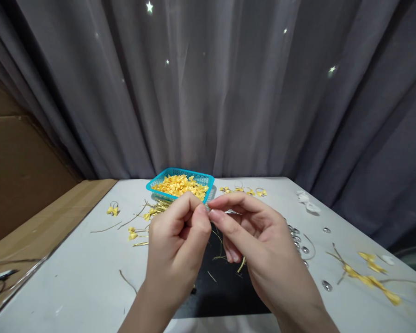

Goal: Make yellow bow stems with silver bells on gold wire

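Observation:
My left hand (180,236) is closed, thumb and index finger pinched together over the black mat (229,296). Its fingertips meet those of my right hand (254,231), which also pinches, its other fingers curled loosely. Whatever is held between the fingertips is too small and too covered to name. A thin gold strand (222,240) shows below the hands. Just behind them is a blue basket (211,180) filled with yellow ribbon bows (180,185). A bundle of gold ties (161,206) lies in front of it, partly hidden by my left hand.
Several bows with loops (261,192) lie at the back. Shiny silver oval pieces (305,249) are scattered right of my right hand. Farther right are yellow ribbon bows (370,280) and white pieces (308,203). A cardboard box (24,180) borders the left, a grey curtain (208,92) the back.

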The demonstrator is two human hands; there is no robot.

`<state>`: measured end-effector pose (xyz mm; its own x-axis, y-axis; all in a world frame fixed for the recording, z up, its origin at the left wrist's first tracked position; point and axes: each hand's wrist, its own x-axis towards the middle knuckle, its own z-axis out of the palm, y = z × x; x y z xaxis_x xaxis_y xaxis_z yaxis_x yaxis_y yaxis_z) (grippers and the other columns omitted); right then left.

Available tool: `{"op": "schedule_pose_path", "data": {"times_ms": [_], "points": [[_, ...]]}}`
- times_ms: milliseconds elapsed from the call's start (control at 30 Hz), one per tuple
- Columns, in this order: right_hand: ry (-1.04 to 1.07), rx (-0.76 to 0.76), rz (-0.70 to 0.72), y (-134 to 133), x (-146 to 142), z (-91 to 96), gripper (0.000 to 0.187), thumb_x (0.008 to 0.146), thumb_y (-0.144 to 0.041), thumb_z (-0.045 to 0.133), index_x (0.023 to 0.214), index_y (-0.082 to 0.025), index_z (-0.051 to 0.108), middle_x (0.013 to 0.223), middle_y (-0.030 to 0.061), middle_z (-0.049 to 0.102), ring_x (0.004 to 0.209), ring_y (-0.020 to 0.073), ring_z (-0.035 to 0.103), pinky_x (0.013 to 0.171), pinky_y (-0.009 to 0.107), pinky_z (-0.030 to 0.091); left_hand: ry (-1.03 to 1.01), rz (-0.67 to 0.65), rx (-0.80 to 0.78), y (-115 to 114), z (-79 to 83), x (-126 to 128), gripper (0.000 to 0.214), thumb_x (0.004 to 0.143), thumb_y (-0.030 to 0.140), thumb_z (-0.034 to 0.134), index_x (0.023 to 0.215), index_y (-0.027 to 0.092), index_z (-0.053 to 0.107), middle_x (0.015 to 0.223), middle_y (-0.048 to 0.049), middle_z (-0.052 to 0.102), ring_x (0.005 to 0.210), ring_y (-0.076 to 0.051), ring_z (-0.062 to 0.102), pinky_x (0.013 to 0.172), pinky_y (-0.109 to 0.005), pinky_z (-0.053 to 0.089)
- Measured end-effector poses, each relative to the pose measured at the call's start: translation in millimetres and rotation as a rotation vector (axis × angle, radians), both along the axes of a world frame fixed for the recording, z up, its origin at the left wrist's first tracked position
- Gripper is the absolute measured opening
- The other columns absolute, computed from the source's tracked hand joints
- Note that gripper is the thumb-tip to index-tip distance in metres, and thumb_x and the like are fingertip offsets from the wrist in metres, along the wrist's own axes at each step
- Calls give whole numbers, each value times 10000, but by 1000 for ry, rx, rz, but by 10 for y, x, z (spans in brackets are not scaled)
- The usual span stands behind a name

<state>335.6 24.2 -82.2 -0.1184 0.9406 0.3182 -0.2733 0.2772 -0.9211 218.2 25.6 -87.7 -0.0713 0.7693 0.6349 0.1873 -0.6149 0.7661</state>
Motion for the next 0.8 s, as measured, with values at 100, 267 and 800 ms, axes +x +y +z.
{"op": "schedule_pose_path", "data": {"times_ms": [100,267,800], "points": [[-6,-5,-7,-2,4,1,24,815,-274,688,831,-257,692,671,-47,566,446,6,407,404,55,398,-74,31,-29,-22,8,40,283,870,177,470,592,170,418,499,68,301,452,-50,267,419,-171,241],[-11,-3,-5,-3,-7,11,30,815,-275,688,825,-246,688,707,-38,590,445,3,406,398,57,389,-137,60,-70,-47,8,89,272,856,196,484,590,170,436,501,66,294,460,-55,246,423,-195,215],[-15,-16,0,-3,0,28,43,820,-277,682,842,-240,684,783,-18,625,456,9,408,406,77,397,-129,52,-97,-62,30,77,283,859,203,480,584,183,419,501,56,298,459,-78,246,418,-228,213]]}}
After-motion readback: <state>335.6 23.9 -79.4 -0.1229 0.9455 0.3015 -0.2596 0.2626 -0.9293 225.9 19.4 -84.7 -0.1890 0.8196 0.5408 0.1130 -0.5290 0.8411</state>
